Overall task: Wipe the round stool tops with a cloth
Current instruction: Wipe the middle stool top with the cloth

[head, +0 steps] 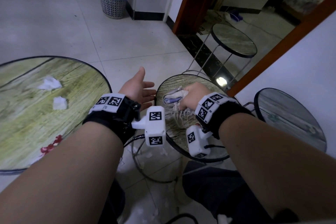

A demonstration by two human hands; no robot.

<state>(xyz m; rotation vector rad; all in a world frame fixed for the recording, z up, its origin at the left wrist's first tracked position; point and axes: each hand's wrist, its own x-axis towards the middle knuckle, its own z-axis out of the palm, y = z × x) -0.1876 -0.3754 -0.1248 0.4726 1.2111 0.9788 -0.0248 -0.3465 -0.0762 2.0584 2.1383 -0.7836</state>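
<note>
While the right hand (190, 96) grips the cloth (174, 96), seemingly hiding its fingers, the left hand (140, 89) spreads empty.

Single view, from the camera on my head, facing forward and steeply down over my own forearms. My left hand (140, 91) and right hand (190, 96) sit near frame centre, close to the lens. The wide angle bends the floor tiles (72, 29) and takes in the doorway (236, 14) at upper right. No second view shares this scene.
</note>
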